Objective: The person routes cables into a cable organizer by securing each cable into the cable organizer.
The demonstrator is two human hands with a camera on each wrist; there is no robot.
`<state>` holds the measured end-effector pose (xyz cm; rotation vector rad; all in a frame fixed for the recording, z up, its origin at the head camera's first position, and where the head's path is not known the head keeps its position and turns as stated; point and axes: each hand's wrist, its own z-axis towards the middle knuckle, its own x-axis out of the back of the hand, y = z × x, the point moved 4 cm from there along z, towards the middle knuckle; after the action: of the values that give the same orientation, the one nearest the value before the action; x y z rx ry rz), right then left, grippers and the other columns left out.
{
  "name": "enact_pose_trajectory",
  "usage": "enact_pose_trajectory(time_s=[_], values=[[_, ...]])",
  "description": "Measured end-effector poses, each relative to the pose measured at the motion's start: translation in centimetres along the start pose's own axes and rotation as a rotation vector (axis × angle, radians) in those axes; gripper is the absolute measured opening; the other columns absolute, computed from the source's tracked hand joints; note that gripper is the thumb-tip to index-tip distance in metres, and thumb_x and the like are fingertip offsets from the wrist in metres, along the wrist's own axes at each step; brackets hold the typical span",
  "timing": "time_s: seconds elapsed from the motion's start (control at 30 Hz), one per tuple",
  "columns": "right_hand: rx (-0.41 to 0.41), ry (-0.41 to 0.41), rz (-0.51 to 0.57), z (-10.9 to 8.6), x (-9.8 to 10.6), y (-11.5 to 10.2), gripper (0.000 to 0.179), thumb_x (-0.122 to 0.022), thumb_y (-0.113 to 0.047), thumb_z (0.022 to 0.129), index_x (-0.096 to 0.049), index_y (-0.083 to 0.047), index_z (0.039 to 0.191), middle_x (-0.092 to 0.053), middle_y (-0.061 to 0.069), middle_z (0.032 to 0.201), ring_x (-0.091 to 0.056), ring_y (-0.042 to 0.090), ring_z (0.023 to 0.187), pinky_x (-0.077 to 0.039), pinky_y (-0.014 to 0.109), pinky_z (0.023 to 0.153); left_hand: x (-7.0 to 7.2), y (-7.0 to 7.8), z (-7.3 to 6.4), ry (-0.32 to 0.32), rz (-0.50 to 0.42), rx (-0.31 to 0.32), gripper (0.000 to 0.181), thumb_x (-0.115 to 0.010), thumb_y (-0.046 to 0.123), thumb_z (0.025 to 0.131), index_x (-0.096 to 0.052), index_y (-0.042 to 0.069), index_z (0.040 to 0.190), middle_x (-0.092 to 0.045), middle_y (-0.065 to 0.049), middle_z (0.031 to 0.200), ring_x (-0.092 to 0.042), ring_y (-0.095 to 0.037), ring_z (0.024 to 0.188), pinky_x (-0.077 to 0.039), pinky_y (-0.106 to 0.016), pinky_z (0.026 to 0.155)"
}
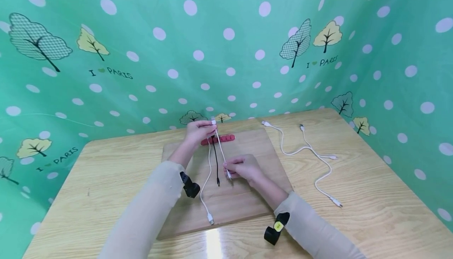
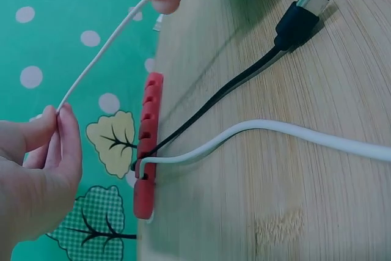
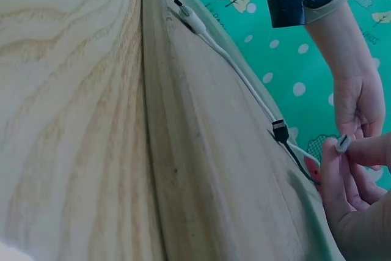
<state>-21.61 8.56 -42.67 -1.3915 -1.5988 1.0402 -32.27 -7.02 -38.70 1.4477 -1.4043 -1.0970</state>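
Observation:
Stretched between both hands is a white USB cable [image 1: 221,146]. My left hand [image 1: 199,131] pinches it close to its USB plug [image 1: 213,120], above the far edge of a wooden board [image 1: 258,143]. Nearer the board's middle, my right hand [image 1: 245,168] pinches the cable by its other plug [image 1: 229,175]. Below the left hand lies a red cable holder [image 2: 146,151] with a row of slots. A black cable [image 2: 226,90] and a second white cable [image 2: 293,130] run out of neighbouring slots across the board. In the left wrist view, the taut cable passes above the holder, apart from it.
Right of the board, a white cable [image 1: 283,141] and a forked white cable [image 1: 323,176] lie on the wooden table [image 1: 368,196]. A green dotted curtain [image 1: 244,62] stands behind the table and along its sides.

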Motion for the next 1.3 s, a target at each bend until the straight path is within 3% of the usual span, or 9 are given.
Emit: enact_pose_trajectory(time_s=[0.2,0.5,0.9,1.03,1.13,1.23,1.3], values=[[0.032,-0.002,0.009,0.0,0.1,0.3,0.021,-0.067,-0.003,0.086,-0.068,0.012,0.101,-0.074,0.012,0.075,-0.068,0.009,0.06,-0.063,0.026,0.066,-0.2,-0.3,0.3,-0.002,0.012,0.025,0.034,-0.065,-0.003,0.087,-0.06,-0.006,0.121,-0.061,-0.023,0.126,-0.07,-0.012,0.086,-0.059,-0.022,0.084],[0.051,0.055,-0.077,-0.2,0.5,0.6,0.02,-0.073,-0.005,0.082,-0.07,0.007,0.098,-0.074,0.019,0.09,-0.067,0.008,0.062,-0.063,0.026,0.064,0.0,-0.9,0.7,0.012,0.018,0.057,0.035,-0.063,-0.002,0.089,-0.06,-0.004,0.123,-0.06,-0.022,0.129,-0.067,-0.008,0.082,-0.058,-0.022,0.088],[0.07,0.041,-0.002,-0.5,0.5,1.3,0.024,-0.072,0.004,0.079,-0.068,0.01,0.102,-0.073,0.022,0.093,-0.069,0.01,0.066,-0.063,0.031,0.067,-0.2,-1.8,1.5,0.015,0.084,0.067,0.035,-0.066,0.001,0.088,-0.061,-0.003,0.122,-0.06,-0.02,0.13,-0.068,-0.019,0.099,-0.059,-0.024,0.089],[0.068,0.056,0.005,-0.5,0.3,1.3,0.023,-0.071,0.004,0.08,-0.069,0.01,0.102,-0.073,0.023,0.094,-0.068,0.009,0.065,-0.063,0.029,0.067,0.0,-2.1,2.1,0.021,0.114,0.047,0.036,-0.068,0.0,0.086,-0.062,-0.002,0.121,-0.062,-0.022,0.127,-0.07,-0.018,0.091,-0.059,-0.026,0.088],[0.064,0.074,0.01,-0.5,0.1,1.1,0.023,-0.071,0.004,0.08,-0.069,0.01,0.101,-0.073,0.023,0.094,-0.068,0.008,0.064,-0.063,0.029,0.066,0.2,-2.1,2.5,0.029,0.224,-0.006,0.036,-0.07,0.002,0.084,-0.064,0.0,0.119,-0.065,-0.021,0.123,-0.071,-0.022,0.095,-0.058,-0.028,0.092],[0.061,0.099,-0.004,-0.4,0.0,1.0,0.022,-0.072,0.004,0.079,-0.069,0.009,0.1,-0.074,0.023,0.091,-0.068,0.008,0.062,-0.063,0.028,0.065,0.2,-2.0,2.7,0.046,0.366,-0.087,0.033,-0.073,0.005,0.083,-0.067,0.002,0.115,-0.069,-0.018,0.118,-0.067,-0.027,0.11,-0.056,-0.03,0.096],[0.057,0.115,-0.016,-0.4,0.0,1.0,0.021,-0.073,0.003,0.079,-0.069,0.009,0.099,-0.074,0.022,0.089,-0.067,0.008,0.06,-0.063,0.026,0.064,0.1,-1.8,2.7,0.057,0.43,-0.149,0.03,-0.074,0.005,0.082,-0.069,0.001,0.111,-0.07,-0.018,0.113,-0.068,-0.028,0.107,-0.057,-0.031,0.095]])
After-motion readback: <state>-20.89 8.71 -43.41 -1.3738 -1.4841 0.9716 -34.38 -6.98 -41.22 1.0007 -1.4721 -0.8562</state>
